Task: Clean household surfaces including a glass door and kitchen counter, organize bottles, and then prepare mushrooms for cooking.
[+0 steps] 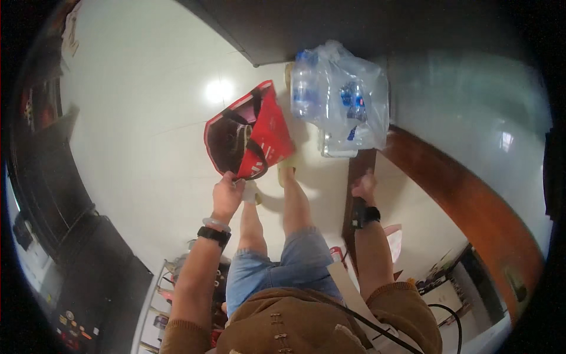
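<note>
My left hand (pixel 228 196) grips the near top corner of a red shopping bag (pixel 273 128) with dark handles. The bag's mouth gapes, and some contents show in its dark inside, though I cannot tell what they are. To the right, my right hand (pixel 365 185) hangs above a dark floor strip with its fingers partly curled; whether it holds anything is unclear. Beyond that hand, a clear plastic bag (pixel 371 97) with blue-labelled bottles rests beside a large water bottle (pixel 305 88). A pale box-like item (pixel 338 151) shows under the clear bag.
A reddish-brown wooden door (pixel 460 199) curves along the right. Dark furniture (pixel 57 177) lines the left, and a dark cabinet (pixel 283 26) stands at the top. Near my left side is a metal rack (pixel 152 292) with shoes. A black cable (pixel 371 325) crosses my front.
</note>
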`<state>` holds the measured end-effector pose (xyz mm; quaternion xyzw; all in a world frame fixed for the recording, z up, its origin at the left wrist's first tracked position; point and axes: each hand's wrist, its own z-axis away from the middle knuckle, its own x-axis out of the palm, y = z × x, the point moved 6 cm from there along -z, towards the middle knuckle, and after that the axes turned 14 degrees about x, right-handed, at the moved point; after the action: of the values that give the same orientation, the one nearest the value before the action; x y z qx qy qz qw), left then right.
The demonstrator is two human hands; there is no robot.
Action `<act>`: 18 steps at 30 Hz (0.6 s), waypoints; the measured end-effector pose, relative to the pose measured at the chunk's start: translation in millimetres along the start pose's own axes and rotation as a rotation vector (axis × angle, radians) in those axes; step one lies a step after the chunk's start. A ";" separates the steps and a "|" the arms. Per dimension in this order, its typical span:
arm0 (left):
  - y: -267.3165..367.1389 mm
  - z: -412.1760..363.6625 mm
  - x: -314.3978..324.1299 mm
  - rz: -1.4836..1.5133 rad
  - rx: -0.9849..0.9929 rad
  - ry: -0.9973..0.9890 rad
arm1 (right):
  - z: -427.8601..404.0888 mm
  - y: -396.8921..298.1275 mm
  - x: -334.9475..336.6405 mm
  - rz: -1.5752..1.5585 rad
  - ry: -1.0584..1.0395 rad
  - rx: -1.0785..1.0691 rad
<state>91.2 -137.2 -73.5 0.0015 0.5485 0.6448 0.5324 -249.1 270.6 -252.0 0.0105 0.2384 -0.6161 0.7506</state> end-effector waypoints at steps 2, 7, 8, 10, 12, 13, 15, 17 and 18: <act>4.7 -3.7 8.5 0.024 0.034 -0.055 | -32.6 33.1 13.1 1.091 0.204 -0.542; 20.1 -1.3 -7.1 0.101 0.053 -0.051 | -3.4 35.4 87.8 0.409 0.092 0.024; 14.8 -1.3 -5.7 0.094 0.026 -0.086 | -8.1 35.4 87.7 0.367 0.103 0.043; 6.3 0.0 6.4 0.202 0.070 -0.078 | -21.0 12.9 74.2 0.339 0.287 -0.450; -15.5 -1.9 19.7 0.266 -0.028 -0.118 | -88.3 26.6 48.7 0.260 0.420 -0.246; -19.3 -2.0 18.2 0.231 0.003 -0.124 | -101.6 25.9 55.5 0.329 0.352 -0.198; -36.8 -4.0 22.2 0.243 -0.059 -0.117 | -122.8 9.1 55.8 0.295 0.226 -0.184; -59.3 -6.3 23.0 0.127 -0.037 -0.138 | -120.6 11.8 71.2 0.020 0.039 -0.160; -53.5 -11.3 23.5 0.045 -0.029 -0.144 | -98.6 -1.7 79.9 -0.140 -0.066 -0.099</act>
<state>111.0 -137.9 -129.5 0.0524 0.4992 0.6626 0.5559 -274.6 227.2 -368.5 -0.0639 0.2438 -0.6544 0.7129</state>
